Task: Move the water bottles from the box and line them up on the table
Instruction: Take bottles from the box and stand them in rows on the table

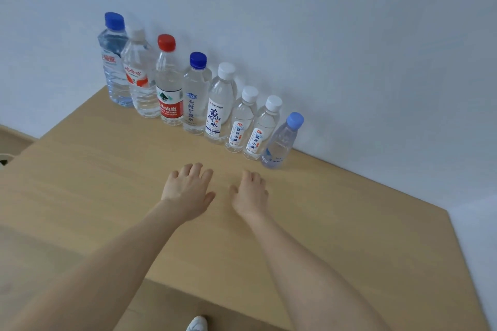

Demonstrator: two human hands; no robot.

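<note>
- Pale wooden bench (107, 183) stands against a plain white wall (349, 35).
- Eight water bottles (215, 113) stand upright in a row along the wall, near but apart from both grips.
- The left grip (187, 188) and right grip (250, 193) are palm-down, fingers loosely spread, holding nothing.

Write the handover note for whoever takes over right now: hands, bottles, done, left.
Hands: left hand and right hand open, palms down above the table, holding nothing.
Eight water bottles stand upright in one row along the wall, from the tall blue-capped bottle to the small pale-blue-capped bottle.
Done: those eight are lined up.
Left: the box is not clearly in view; check it for more.
</note>
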